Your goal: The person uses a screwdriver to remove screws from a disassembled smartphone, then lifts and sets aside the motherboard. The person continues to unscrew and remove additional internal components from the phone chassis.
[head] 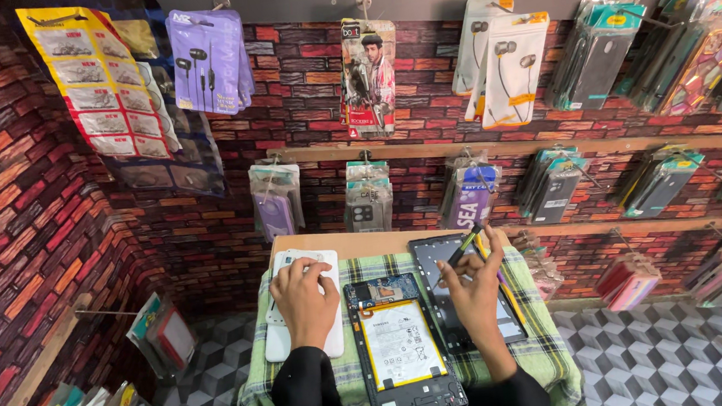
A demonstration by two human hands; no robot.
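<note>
Your left hand [304,302] lies palm down on a white, round-cornered tray [283,340], its fingers spread flat and clamped on nothing. Your right hand [476,293] hovers over a detached dark glass screen panel [436,253]; its fingers are pinched together on a slim dark tool with a yellow-green tip [465,243], though the exact grip is hard to make out from this angle. Between your hands lies an opened tablet [405,347], back cover off, showing a large white rectangular battery inside a black frame and a blue-green circuit board along its top edge. It rests on a green and white checked cloth [540,357] draped over a small wooden counter [356,243], the screen panel just beside it on the right.

Behind the counter, a wall papered in red, orange and dark brick pattern [14,216] carries rows of hanging packages on metal hooks. At upper left hangs a yellow sheet of small rectangular packets [94,87], beside a purple earphone pack [209,59]. At centre top hangs a tall card with a printed picture [369,76], and to its right white earphone packs [506,64]. Glossy sleeves of phone cases [596,56], teal-topped, fill the right side and the lower rail. The floor [679,358] shows a grey cube-pattern tile.
</note>
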